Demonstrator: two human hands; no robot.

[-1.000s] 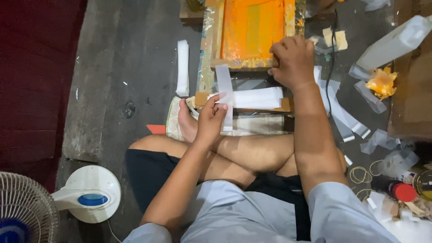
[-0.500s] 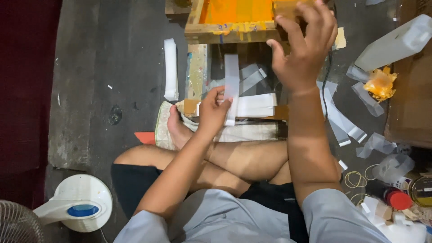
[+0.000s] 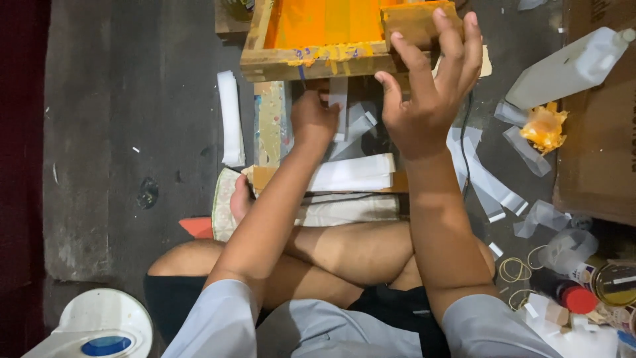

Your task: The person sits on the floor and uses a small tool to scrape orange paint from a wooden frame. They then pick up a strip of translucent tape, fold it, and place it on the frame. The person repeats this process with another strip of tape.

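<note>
While lifted — frame (image 3: 311, 40) w/ orange mesh

Orange-mesh wood screen frame (image 3: 311, 61) tilted up, white strip (image 3: 338, 99) beneath
</note>
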